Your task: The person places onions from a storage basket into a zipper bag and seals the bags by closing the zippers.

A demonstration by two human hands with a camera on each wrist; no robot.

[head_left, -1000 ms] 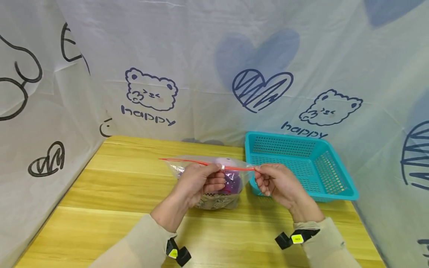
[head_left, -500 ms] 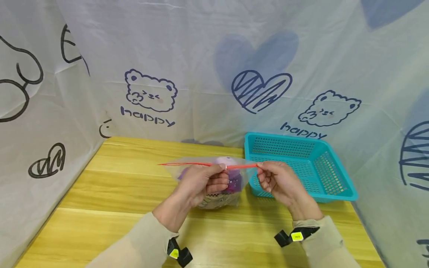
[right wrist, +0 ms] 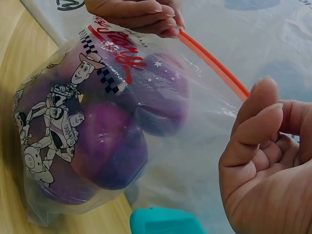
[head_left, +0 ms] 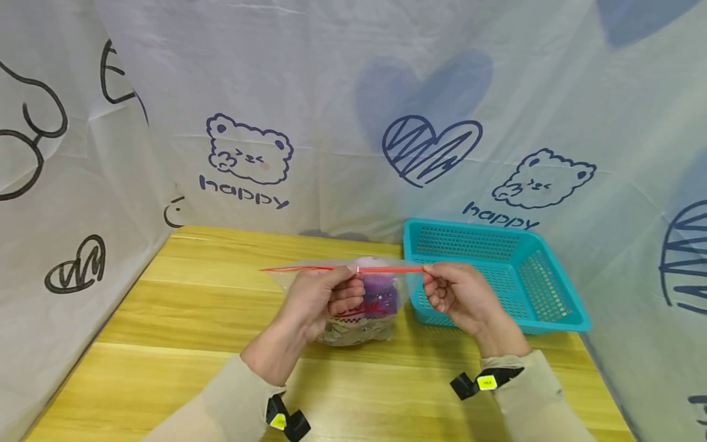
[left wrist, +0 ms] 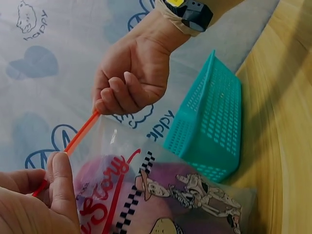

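A clear zip bag [head_left: 367,307] printed with cartoon figures and red lettering sits on the table, holding several purple balls [right wrist: 109,146]. Its red zip strip [head_left: 392,269] stretches level across the top. My left hand [head_left: 320,301] pinches the strip at the small white slider [head_left: 357,270], thumb on top. Left of that hand, the strip splits into two thin red lines. At the bag's right end, my right hand [head_left: 461,301] pinches the strip's corner between thumb and forefinger, its other fingers curled. In the right wrist view the strip runs taut between both hands.
A turquoise perforated basket [head_left: 558,276] stands at the back right, just behind my right hand. The wooden table [head_left: 182,307] ends at a pale printed cloth [head_left: 331,110] hanging behind and at the sides.
After a slight shift right, my left hand has moved left with the white slider, lengthening the strip between the hands. My right hand still holds the right end, slightly higher.
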